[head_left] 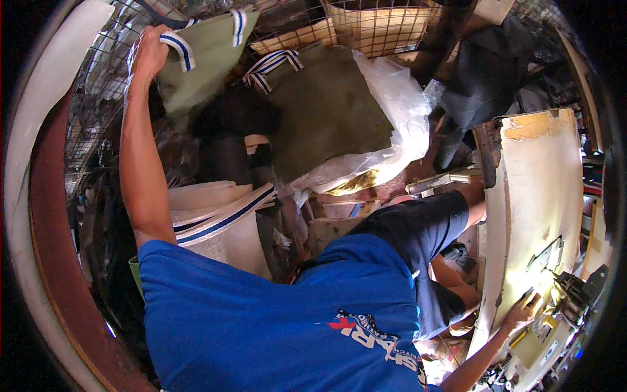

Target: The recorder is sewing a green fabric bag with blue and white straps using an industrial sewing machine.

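My left hand (149, 57) is stretched far out and grips the blue-and-white striped strap (177, 49) of an olive-green fabric bag (208, 52), which hangs from it. Just beyond lies a pile of the same green fabric (326, 111) with striped handles, partly under a clear plastic sheet (398, 98). My right hand (522, 311) rests with fingers spread on the cream work table (542, 189), beside the sewing machine parts (562, 294). It holds nothing that I can see. My blue shirt and dark shorts fill the lower middle.
A stack of cream pieces with blue-and-white striped edging (219, 215) lies by my left arm. Wire mesh crates (372, 26) stand behind the fabric pile. A reddish-brown curved edge (49, 215) runs down the left. Boards and scraps (339, 222) clutter the floor.
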A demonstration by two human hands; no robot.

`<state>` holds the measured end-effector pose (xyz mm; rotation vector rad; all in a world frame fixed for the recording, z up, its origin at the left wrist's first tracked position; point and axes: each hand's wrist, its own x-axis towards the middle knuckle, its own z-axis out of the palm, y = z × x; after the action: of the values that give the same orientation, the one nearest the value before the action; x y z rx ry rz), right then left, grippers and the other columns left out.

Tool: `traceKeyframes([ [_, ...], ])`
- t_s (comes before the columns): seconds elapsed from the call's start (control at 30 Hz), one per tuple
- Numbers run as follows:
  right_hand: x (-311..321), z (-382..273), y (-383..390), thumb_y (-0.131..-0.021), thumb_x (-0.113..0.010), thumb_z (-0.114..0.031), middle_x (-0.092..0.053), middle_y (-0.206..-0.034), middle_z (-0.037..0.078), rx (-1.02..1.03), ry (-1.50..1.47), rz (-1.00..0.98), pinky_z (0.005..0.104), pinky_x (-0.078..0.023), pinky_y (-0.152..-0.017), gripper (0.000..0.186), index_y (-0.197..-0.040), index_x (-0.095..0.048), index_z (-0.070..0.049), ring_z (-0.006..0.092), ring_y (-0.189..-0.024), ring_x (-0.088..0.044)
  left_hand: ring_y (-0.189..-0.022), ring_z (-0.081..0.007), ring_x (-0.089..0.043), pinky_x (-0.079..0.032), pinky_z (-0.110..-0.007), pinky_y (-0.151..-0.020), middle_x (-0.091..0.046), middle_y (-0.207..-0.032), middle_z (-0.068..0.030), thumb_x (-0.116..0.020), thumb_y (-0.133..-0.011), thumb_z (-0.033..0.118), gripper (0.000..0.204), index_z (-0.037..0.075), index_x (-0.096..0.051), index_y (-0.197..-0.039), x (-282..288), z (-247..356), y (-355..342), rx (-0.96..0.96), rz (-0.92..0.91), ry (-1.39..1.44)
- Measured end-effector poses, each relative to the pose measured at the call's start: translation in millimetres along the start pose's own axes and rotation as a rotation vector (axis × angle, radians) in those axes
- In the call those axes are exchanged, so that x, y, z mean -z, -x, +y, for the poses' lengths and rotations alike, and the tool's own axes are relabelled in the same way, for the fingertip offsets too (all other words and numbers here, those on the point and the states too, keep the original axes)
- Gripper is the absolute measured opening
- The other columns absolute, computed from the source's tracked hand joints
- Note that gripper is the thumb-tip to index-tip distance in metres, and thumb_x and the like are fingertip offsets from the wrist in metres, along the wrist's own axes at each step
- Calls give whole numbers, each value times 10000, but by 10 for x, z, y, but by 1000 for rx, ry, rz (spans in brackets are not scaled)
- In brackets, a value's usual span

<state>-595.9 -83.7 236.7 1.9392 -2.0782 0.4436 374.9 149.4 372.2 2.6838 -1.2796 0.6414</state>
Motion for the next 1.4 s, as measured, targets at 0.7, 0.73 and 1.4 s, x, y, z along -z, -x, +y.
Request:
traceKeyframes([
  [0.7,-37,33,69,-933,-576,-270,-685,-981,175,-4,-250,-12,352,-499,-746,355,-1107,-624,35,260,-823,-654,-897,-94,-587,-443,-239,-870,-645,-942,-1,-488,-837,6,283,39,-647,-1069,451,1510,-305,-178,-502,927],
  [0.73,-62,62,75,-933,-576,-270,-685,-981,175,-17,-252,-7,352,-499,-746,355,-1107,-624,35,260,-823,-654,-897,-97,-587,-444,-240,-867,-643,-940,0,-485,-837,4,283,44,-648,-1066,485,1580,-325,-218,-506,910],
  [1.4,355,-646,120,-893,-551,-68,-616,-759,158,-34,-382,58,397,-451,-634,86,-881,-586,10,301,-672,-576,-934,-131,-556,-404,-236,-871,-589,-982,-55,-421,-753,-103,335,-42,-615,-1018,1194,3320,-473,-532,-100,1042],
])
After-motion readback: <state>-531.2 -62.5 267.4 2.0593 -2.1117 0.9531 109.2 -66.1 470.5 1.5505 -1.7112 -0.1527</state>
